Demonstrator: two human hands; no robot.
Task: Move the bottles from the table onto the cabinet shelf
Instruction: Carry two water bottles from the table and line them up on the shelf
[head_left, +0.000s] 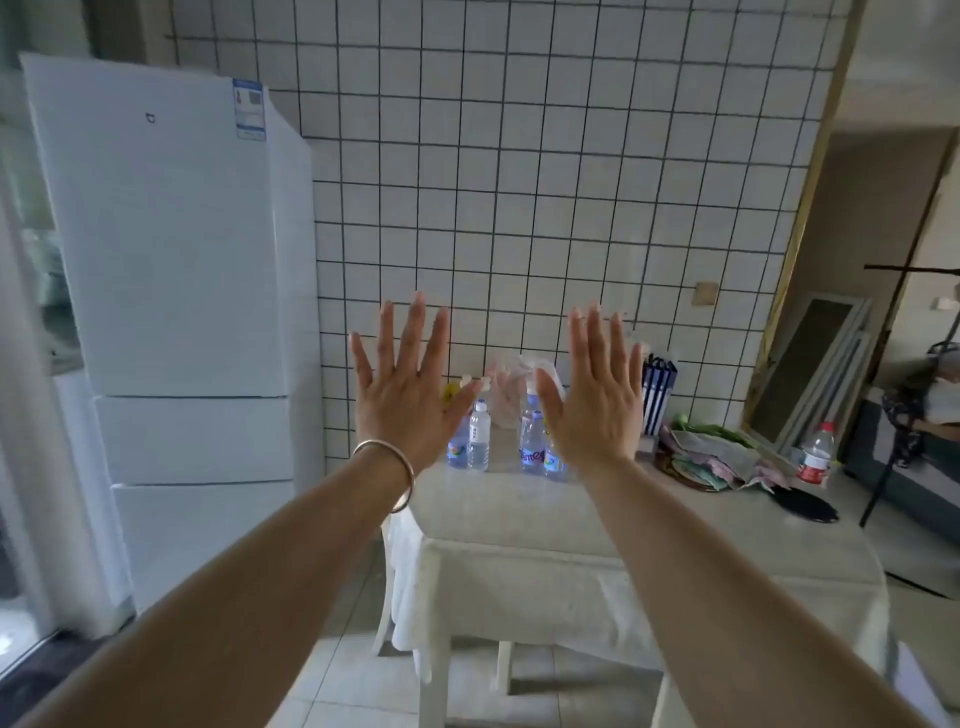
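Both hands, left hand (402, 395) and right hand (597, 400), are spread empty; crowded bottles (479, 436) on the counter (571, 514) could topple when grabbed.

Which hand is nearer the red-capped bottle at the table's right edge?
Right. The right hand is raised open in front of the middle bottles, left of the red-capped bottle. The left hand is raised open farther left, toward the fridge side.

Clear plastic bottles (478, 435) stand upright on the table (571, 519).
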